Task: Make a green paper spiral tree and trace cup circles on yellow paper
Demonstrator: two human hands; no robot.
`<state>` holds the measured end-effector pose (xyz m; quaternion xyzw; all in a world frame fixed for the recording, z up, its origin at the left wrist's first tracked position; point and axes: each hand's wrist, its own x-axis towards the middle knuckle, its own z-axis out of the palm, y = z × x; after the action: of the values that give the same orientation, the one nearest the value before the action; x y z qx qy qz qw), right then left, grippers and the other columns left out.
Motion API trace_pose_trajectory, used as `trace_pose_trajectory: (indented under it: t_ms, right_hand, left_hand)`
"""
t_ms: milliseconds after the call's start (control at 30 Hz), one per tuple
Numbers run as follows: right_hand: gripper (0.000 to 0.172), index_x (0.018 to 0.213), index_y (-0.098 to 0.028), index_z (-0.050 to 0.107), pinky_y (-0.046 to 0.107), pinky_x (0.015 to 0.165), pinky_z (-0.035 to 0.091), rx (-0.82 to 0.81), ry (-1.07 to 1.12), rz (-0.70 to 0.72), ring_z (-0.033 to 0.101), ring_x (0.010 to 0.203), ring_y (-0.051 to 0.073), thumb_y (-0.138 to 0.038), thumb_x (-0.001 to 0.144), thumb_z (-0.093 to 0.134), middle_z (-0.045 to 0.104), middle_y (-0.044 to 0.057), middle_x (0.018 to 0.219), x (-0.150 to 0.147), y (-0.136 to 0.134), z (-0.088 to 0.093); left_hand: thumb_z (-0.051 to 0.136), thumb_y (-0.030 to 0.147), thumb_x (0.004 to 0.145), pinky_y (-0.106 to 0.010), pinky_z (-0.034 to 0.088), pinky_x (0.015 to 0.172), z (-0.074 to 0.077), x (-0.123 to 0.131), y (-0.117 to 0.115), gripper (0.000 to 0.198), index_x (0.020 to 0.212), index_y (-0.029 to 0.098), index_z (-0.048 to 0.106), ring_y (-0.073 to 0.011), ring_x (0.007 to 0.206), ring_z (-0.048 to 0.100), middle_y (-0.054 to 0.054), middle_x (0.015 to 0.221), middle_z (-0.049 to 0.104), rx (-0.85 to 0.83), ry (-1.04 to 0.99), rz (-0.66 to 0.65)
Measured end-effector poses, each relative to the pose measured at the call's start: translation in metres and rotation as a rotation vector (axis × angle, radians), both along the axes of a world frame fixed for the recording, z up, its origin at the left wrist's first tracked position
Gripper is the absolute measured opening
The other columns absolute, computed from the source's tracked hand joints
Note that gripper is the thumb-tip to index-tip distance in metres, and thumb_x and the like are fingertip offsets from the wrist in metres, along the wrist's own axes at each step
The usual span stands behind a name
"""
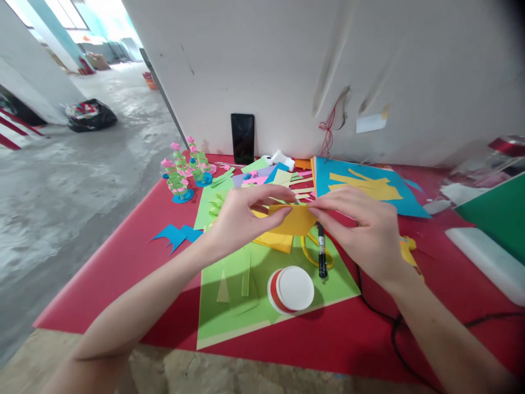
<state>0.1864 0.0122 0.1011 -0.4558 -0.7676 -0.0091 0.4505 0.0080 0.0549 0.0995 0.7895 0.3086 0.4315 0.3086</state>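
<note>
A small piece of yellow paper is held up between both hands, above the middle of the table. My left hand pinches its left end between thumb and fingers. At its right end, the thumb and fingertips of my right hand grip the top corner. Below the hands lie more yellow paper, yellow-handled scissors and a black marker, all on a green sheet. A round tub with a white lid stands nearer to me on that sheet.
Paper plant models with pink stars stand at the back left, near blue paper scraps. A phone leans on the wall. Yellow strips lie on a blue sheet. A black cable crosses the red table on the right.
</note>
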Motion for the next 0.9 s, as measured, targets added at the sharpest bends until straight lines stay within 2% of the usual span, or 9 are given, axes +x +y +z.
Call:
trace_pose_trajectory:
  t_ms: [167, 333, 433, 533, 600, 667, 767, 833, 900]
  right_hand:
    - [0.010, 0.077, -0.019, 0.065, 0.035, 0.071, 0.048, 0.068, -0.095, 0.026, 0.059, 0.078, 0.019, -0.012, 0.076, 0.057, 0.067, 0.003, 0.077, -0.002, -0.001, 0.000]
    - [0.012, 0.074, -0.022, 0.066, 0.033, 0.068, 0.049, 0.022, -0.049, -0.052, 0.059, 0.070, 0.017, -0.012, 0.075, 0.059, 0.066, 0.000, 0.074, 0.012, -0.011, 0.005]
    - [0.007, 0.072, -0.023, 0.067, 0.032, 0.071, 0.050, -0.036, 0.104, -0.219, 0.060, 0.072, 0.017, -0.017, 0.072, 0.064, 0.066, -0.001, 0.075, 0.025, -0.015, 0.005]
    - [0.008, 0.075, -0.024, 0.068, 0.028, 0.061, 0.052, -0.229, 0.489, -0.290, 0.061, 0.062, 0.014, -0.026, 0.067, 0.069, 0.066, -0.002, 0.071, 0.030, -0.011, -0.003]
    - [0.014, 0.077, -0.023, 0.068, 0.024, 0.049, 0.050, -0.360, 0.696, -0.223, 0.057, 0.051, 0.011, -0.031, 0.066, 0.070, 0.064, -0.002, 0.064, 0.029, -0.006, -0.011]
    - [0.017, 0.079, -0.021, 0.067, 0.022, 0.044, 0.047, -0.451, 0.769, -0.147, 0.055, 0.048, 0.010, -0.032, 0.066, 0.070, 0.062, -0.002, 0.062, 0.028, -0.002, -0.016]
    - [0.019, 0.087, -0.022, 0.066, 0.021, 0.057, 0.050, -0.536, 0.675, -0.070, 0.060, 0.068, 0.011, -0.030, 0.070, 0.067, 0.065, 0.000, 0.082, 0.027, 0.000, -0.015]
    - [0.022, 0.095, -0.025, 0.063, 0.021, 0.069, 0.050, -0.529, 0.507, -0.035, 0.059, 0.082, 0.012, -0.029, 0.074, 0.063, 0.063, 0.000, 0.096, 0.026, -0.002, -0.009]
    - [0.019, 0.094, -0.025, 0.062, 0.022, 0.075, 0.048, -0.468, 0.317, -0.015, 0.058, 0.086, 0.012, -0.027, 0.075, 0.061, 0.063, -0.001, 0.097, 0.022, -0.003, -0.001]
  left_hand:
    - [0.060, 0.014, 0.074, -0.015, 0.050, 0.062, 0.001, 0.002, -0.002, 0.010, 0.076, 0.017, 0.069, -0.0103, 0.066, 0.064, 0.002, 0.074, 0.069, 0.182, 0.071, 0.031]
    - [0.061, 0.018, 0.073, -0.017, 0.052, 0.060, -0.004, -0.016, 0.014, 0.009, 0.076, 0.017, 0.070, -0.0130, 0.067, 0.065, 0.002, 0.073, 0.070, 0.051, 0.096, 0.137]
    - [0.060, 0.022, 0.074, -0.021, 0.053, 0.068, -0.009, -0.027, 0.029, 0.012, 0.078, 0.015, 0.069, -0.0151, 0.074, 0.065, -0.001, 0.076, 0.070, -0.018, 0.031, 0.252]
    - [0.056, 0.028, 0.079, -0.022, 0.052, 0.076, -0.013, -0.022, 0.031, 0.021, 0.092, 0.015, 0.067, -0.0153, 0.084, 0.064, -0.003, 0.088, 0.069, -0.131, -0.022, 0.065]
    - [0.055, 0.032, 0.080, -0.021, 0.051, 0.075, -0.016, -0.012, 0.025, 0.026, 0.099, 0.016, 0.064, -0.0150, 0.088, 0.062, -0.003, 0.095, 0.067, -0.227, -0.023, -0.109]
    - [0.057, 0.035, 0.079, -0.019, 0.050, 0.065, -0.017, -0.003, 0.019, 0.025, 0.094, 0.018, 0.065, -0.0138, 0.080, 0.062, -0.002, 0.090, 0.067, -0.280, -0.020, -0.136]
    - [0.056, 0.035, 0.079, -0.017, 0.042, 0.050, -0.016, 0.002, 0.016, 0.022, 0.080, 0.017, 0.067, -0.0099, 0.062, 0.058, 0.000, 0.073, 0.066, -0.280, 0.025, -0.078]
    - [0.055, 0.032, 0.080, -0.016, 0.036, 0.044, -0.012, 0.002, 0.016, 0.021, 0.074, 0.015, 0.067, -0.0072, 0.054, 0.052, 0.002, 0.063, 0.062, -0.245, 0.113, -0.112]
    - [0.053, 0.028, 0.081, -0.017, 0.032, 0.042, -0.009, 0.002, 0.016, 0.022, 0.070, 0.014, 0.066, -0.0061, 0.050, 0.047, 0.003, 0.056, 0.058, -0.176, 0.214, -0.163]
